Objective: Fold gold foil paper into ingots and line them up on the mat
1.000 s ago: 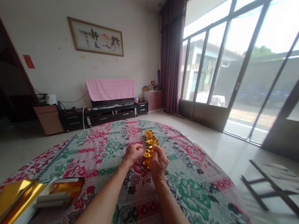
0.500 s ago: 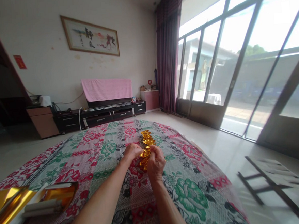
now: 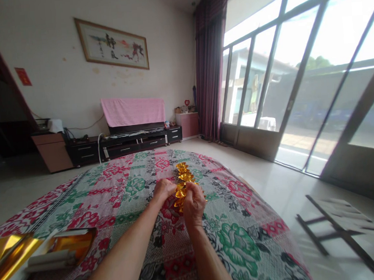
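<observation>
A shiny gold foil paper ingot [image 3: 180, 192] sits between my two hands, its folded front facing me. My left hand [image 3: 164, 190] pinches its left side, fingers pressed together. On the other side, my right hand [image 3: 194, 202] is closed on the same ingot with curled fingers, hiding part of it. Beyond my hands stands a short row of similar gold paper ingots [image 3: 185, 175] on the flowered cloth [image 3: 135, 186]. More gold points show below and beside my right hand, partly covered by it.
At the near left lie gold foil sheets [image 3: 16, 258] and a grey roll [image 3: 50, 260]. A folding stool [image 3: 340, 227] stands on the floor to the right. Past the round table are a low black cabinet [image 3: 136, 143] and glass doors [image 3: 299, 93].
The gold ingot between my fingers has tipped so that more of its front face shows. My hands stay nearly in place; the whole view shifts slightly.
</observation>
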A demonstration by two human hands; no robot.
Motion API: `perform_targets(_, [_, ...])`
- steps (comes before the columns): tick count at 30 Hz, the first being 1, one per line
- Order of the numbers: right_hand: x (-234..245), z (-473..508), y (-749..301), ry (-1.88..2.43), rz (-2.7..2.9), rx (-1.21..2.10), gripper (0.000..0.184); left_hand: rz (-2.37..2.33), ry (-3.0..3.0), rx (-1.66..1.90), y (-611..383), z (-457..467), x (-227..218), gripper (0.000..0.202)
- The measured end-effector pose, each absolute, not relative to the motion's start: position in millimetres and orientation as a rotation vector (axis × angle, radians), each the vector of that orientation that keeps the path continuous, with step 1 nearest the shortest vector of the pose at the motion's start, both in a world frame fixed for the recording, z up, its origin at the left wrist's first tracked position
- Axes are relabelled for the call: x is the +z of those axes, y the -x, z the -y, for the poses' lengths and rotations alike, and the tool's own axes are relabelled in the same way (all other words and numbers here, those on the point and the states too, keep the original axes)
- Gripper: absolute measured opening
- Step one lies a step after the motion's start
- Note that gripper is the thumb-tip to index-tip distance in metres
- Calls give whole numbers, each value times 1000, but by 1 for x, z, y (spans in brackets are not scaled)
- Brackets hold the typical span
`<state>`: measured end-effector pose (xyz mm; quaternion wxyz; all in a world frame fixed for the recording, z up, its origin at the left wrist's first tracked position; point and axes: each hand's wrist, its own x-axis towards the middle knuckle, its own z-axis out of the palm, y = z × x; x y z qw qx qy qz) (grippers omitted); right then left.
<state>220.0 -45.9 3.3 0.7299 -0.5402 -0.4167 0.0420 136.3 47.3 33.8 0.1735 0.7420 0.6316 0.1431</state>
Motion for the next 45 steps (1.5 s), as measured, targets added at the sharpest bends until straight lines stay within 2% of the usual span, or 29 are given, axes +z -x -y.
perform_targets(45, [-1,43,-218,1208,924,125,23,-1708,-2255,414,-138,-43,42,23])
